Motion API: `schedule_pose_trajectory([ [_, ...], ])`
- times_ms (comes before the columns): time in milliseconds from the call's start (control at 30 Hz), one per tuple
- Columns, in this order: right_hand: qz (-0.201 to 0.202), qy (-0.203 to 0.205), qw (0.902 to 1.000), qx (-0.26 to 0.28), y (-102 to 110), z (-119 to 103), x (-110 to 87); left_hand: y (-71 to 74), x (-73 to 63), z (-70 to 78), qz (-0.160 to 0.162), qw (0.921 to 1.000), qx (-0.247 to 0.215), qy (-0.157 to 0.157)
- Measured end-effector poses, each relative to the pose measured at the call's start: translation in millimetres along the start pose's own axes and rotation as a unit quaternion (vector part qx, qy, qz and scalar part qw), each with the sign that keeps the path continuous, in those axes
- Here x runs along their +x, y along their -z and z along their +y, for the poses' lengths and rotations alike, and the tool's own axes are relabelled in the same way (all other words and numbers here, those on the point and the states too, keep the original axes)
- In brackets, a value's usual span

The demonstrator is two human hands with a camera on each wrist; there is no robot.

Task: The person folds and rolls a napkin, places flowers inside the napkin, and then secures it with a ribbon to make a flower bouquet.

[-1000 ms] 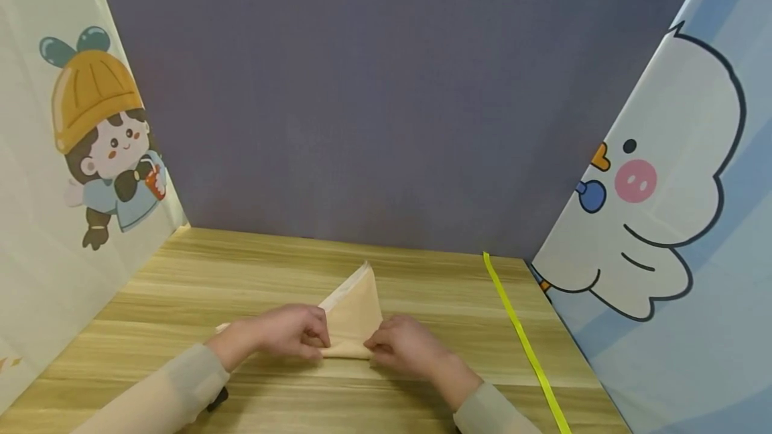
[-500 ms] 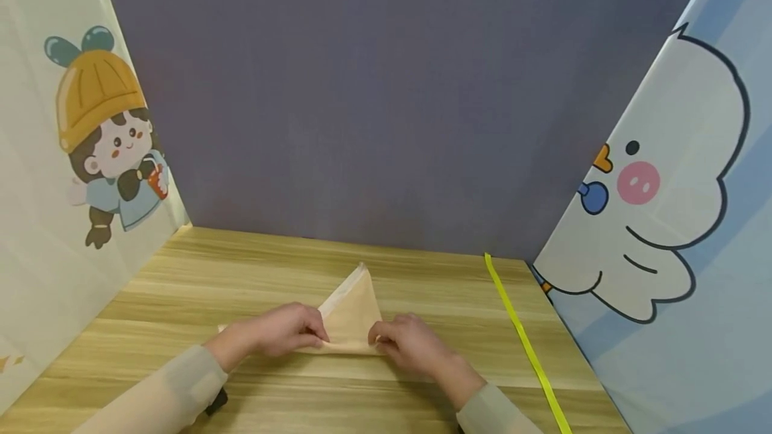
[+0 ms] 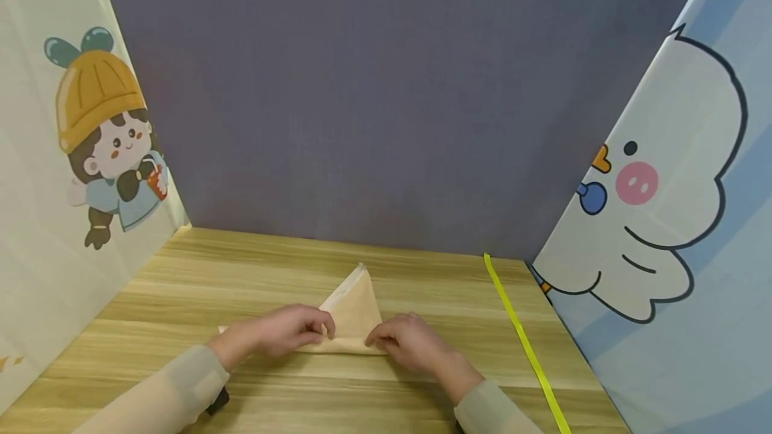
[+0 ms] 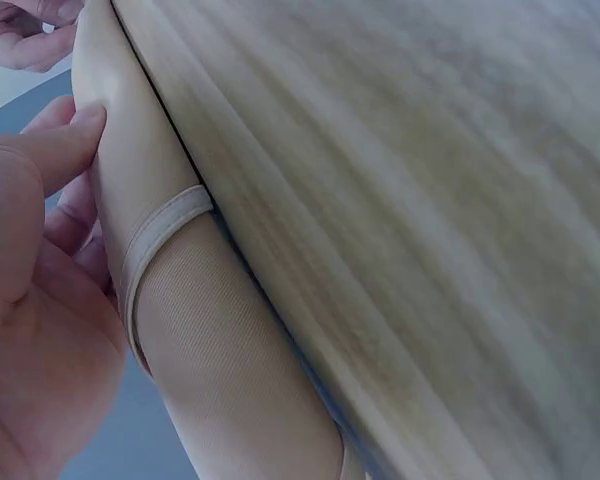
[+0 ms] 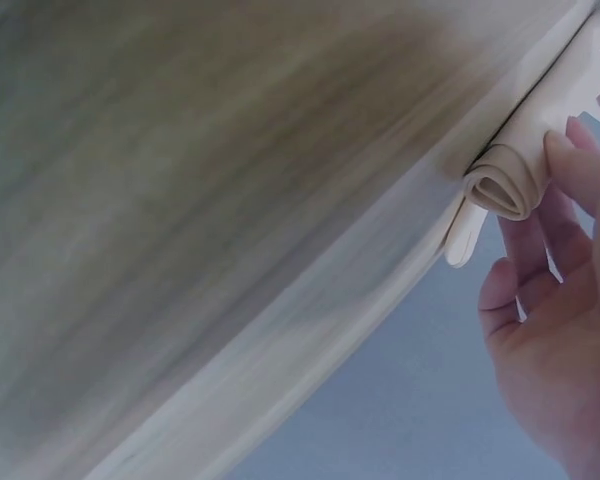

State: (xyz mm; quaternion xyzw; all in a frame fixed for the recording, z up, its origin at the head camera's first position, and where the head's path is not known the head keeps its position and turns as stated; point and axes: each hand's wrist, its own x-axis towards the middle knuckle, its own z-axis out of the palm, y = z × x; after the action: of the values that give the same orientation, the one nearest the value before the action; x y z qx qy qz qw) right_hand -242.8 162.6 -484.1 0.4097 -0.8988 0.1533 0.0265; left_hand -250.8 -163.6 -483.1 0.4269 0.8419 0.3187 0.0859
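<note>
Pinching a beige cloth (image 3: 354,310), woven and soft, part rolled and part spread to a point: two bare hands, paired along the near edge.

Item, left hand (image 3: 291,329): thumb and fingers closed on the roll; in the left wrist view the thumb lies on one side, fingers behind. A pale raised band (image 4: 160,235) curves across the roll just beside this hand.

Item, right hand (image 3: 411,343): thumb and fingers clamped on the roll near its right end, where the right wrist view shows a spiral of layers, with a thin pale flap (image 5: 465,232) just beside it.

Location of cloth: on a wood-grain tabletop (image 3: 289,397), between the hands; roll at the near side, peak towards the back, white strip along the peak's left edge.

Sleeves: two, light beige, left (image 3: 171,390) and right (image 3: 494,410). Small black object (image 3: 218,401) beside the left sleeve; kind cannot be told.

Surroundings: narrow bright yellow strip (image 3: 523,337), right side of tabletop; plain grey-purple backdrop (image 3: 374,99); cartoon figure in an orange hat (image 3: 114,139), left panel; white cartoon bird (image 3: 669,220), right panel.
</note>
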Motion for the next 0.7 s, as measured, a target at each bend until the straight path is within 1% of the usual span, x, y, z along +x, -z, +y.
schedule_pose_trajectory([
  [100, -0.019, -0.028, 0.9993, 0.016, -0.2, 0.9, 1.6, 0.1, 0.6, 2.0, 0.006, 0.9995, 0.028, -0.014],
  [233, -0.03, -0.042, 0.9986, 0.012, -0.5, 1.2, 3.0, 1.9, 2.9, 3.2, 0.005, 0.9981, 0.06, -0.013],
  [333, -0.032, -0.039, 0.9987, -0.009, 0.1, -0.1, 1.8, 1.8, 4.2, 1.3, 0.009, 0.9963, 0.084, -0.012],
  [467, -0.027, -0.029, 0.9985, -0.037, 2.4, -3.0, -0.2, 0.5, 5.2, 0.2, 0.03, 0.9924, 0.117, -0.022],
  [533, -0.026, -0.024, 0.9985, -0.043, 4.1, -4.8, -0.3, 0.2, 6.0, 0.9, 0.034, 0.9905, 0.13, -0.027],
  [667, -0.032, -0.018, 0.9978, -0.055, 5.4, -6.8, 0.0, 0.5, 8.3, 3.8, 0.019, 0.9883, 0.146, -0.038],
  [700, -0.032, -0.016, 0.9975, -0.061, 5.5, -7.1, -0.2, 0.5, 8.5, 4.7, 0.014, 0.9888, 0.144, -0.036],
])
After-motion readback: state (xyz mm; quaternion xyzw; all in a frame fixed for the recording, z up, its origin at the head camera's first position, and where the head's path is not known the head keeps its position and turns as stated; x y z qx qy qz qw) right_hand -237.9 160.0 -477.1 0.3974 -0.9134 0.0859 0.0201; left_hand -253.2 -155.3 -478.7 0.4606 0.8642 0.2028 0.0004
